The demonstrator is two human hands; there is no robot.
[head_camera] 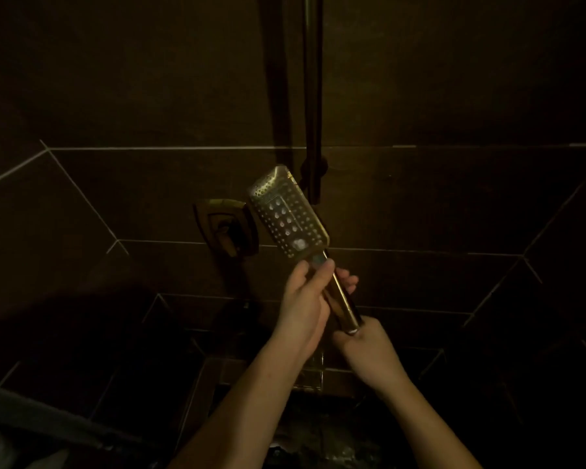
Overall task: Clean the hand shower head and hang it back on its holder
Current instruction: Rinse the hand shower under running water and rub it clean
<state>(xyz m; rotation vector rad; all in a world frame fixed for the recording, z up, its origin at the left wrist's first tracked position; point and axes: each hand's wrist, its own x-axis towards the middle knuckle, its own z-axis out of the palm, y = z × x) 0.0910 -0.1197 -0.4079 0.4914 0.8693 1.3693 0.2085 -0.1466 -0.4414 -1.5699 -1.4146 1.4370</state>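
Rectangular brass-coloured perforated hand shower head held before dark tiled wall; long axis slants up-left. Left hand grips upper handle, right hand grips handle's lower end. Dark vertical rail's holder just beyond head's top, nearer left hand.

Wall tiles: dark brown, large-format, w/ pale grout lines; scene is dimly lit. Vertical riser rail: dark, fixed to wall at centre, runs out of top edge. Mixer valve plate: square, brass-tone, wall-mounted left of rail, w/ lever at centre. Floor drain grate: partly visible, low centre. Grey fabric: bottom-left corner, blurred.
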